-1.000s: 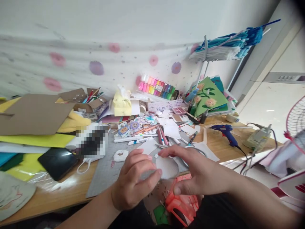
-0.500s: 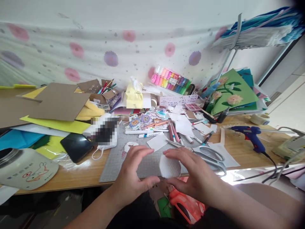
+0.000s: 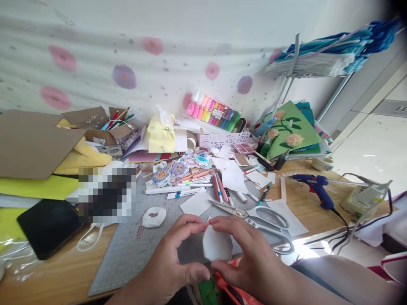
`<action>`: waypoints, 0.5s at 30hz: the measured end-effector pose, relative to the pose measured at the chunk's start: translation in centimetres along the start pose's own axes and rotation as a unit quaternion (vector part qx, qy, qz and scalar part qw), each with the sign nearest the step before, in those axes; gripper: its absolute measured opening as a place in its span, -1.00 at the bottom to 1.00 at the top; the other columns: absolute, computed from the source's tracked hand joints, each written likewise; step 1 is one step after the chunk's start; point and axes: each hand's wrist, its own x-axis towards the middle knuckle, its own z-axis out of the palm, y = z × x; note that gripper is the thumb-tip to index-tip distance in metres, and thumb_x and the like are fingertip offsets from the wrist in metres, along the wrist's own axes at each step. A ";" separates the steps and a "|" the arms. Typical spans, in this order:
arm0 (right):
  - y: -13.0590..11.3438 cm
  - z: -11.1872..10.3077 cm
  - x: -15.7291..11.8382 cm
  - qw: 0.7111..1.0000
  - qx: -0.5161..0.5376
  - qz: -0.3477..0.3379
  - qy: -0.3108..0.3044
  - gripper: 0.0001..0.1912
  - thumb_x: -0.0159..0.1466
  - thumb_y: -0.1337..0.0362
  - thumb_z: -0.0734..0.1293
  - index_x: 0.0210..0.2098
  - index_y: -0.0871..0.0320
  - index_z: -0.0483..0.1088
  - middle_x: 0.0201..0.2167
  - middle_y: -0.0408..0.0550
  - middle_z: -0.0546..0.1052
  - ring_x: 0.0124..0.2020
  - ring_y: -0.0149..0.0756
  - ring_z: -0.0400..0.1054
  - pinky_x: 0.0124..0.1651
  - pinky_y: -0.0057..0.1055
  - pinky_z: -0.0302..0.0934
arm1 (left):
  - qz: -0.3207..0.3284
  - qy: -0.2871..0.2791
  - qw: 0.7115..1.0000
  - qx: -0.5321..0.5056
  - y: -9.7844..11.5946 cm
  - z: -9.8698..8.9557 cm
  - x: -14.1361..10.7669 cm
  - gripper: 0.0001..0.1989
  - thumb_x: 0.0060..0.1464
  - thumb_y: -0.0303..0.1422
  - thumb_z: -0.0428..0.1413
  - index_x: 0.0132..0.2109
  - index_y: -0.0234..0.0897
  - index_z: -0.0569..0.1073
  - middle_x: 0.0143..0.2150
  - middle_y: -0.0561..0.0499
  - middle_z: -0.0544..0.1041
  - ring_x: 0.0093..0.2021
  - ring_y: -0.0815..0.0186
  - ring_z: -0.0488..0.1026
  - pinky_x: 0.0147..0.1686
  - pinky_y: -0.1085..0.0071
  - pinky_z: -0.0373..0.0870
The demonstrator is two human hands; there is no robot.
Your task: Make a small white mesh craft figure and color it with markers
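Observation:
A small white textured round piece is held up at the lower middle, over the front edge of the grey cutting mat. My right hand grips it from the right, fingers on its top edge and thumb at its bottom. My left hand is curved beside it, fingertips close to its upper left edge and thumb apart below; a gap shows between palm and piece. Left of my hands lies a white ring-shaped scrap. Scissors with grey handles lie open just beyond my right hand.
Markers, paper scraps and decorated round pieces crowd the mat's back. At the right lies a blue glue gun with its cord. Brown card and a black object are at the left.
The view has shifted, so the table items appear further left. My left hand has closed in toward the white piece, its fingertips now near the right hand's.

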 end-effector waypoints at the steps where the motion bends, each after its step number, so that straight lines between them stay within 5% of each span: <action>1: 0.4 -0.4 0.1 1.000 0.003 0.005 -0.001 -0.37 0.02 0.43 0.42 0.04 0.02 0.17 -0.05 -0.02 0.51 -0.06 -0.20 0.42 -0.05 -0.34 0.33 | -0.015 -0.005 1.000 -0.006 0.0 -0.4 0.2 -0.33 -0.21 0.05 0.26 0.08 0.00 0.40 0.10 -0.02 0.34 0.12 0.06 0.28 0.08 0.24 0.26; 4: 2.7 -2.8 1.1 0.998 0.006 0.060 0.006 -0.50 0.08 0.31 0.42 0.00 0.05 0.26 -0.05 0.01 0.51 -0.04 -0.17 0.41 0.00 -0.27 0.31 | -0.072 0.069 0.995 -0.001 0.2 -2.5 0.8 -0.43 -0.16 -0.07 0.30 0.03 -0.06 0.42 0.05 -0.02 0.45 0.12 0.09 0.32 0.13 0.25 0.20; 6: 5.4 -5.2 2.4 0.989 -0.011 0.139 0.039 -0.61 0.09 0.19 0.42 -0.09 0.08 0.35 -0.10 0.03 0.53 -0.04 -0.11 0.41 0.03 -0.17 0.27 | -0.121 0.151 0.981 0.005 0.2 -4.1 1.1 -0.69 -0.06 -0.09 0.23 -0.22 -0.16 0.49 -0.24 0.00 0.55 -0.13 0.16 0.46 -0.10 0.33 0.37; 8: 8.8 -7.8 3.9 0.965 0.010 0.245 0.090 -0.64 0.08 0.08 0.41 -0.19 0.10 0.36 -0.20 0.03 0.55 -0.14 -0.11 0.45 -0.04 -0.17 0.32 | -0.140 0.193 0.971 0.033 0.2 -5.5 1.1 -0.72 -0.01 -0.07 0.18 -0.42 -0.20 0.48 -0.47 0.04 0.53 -0.36 0.23 0.46 -0.33 0.41 0.39; 11: 14.2 -10.4 5.2 0.947 -0.012 0.297 0.123 -0.60 0.10 0.01 0.37 -0.20 0.14 0.33 -0.23 0.07 0.55 -0.20 -0.14 0.48 -0.15 -0.22 0.36 | -0.151 0.185 0.964 0.115 0.4 -6.8 0.8 -0.73 -0.02 -0.08 0.17 -0.46 -0.17 0.54 -0.46 0.03 0.60 -0.36 0.19 0.49 -0.36 0.43 0.39; 15: 19.0 -10.8 5.1 0.929 -0.064 0.349 0.100 -0.58 0.05 0.02 0.38 -0.23 0.18 0.36 -0.33 0.06 0.56 -0.29 -0.17 0.47 -0.25 -0.28 0.35 | -0.162 0.153 0.948 0.227 1.4 -8.1 0.4 -0.75 0.00 -0.10 0.14 -0.46 -0.11 0.60 -0.44 0.04 0.63 -0.39 0.18 0.52 -0.39 0.45 0.36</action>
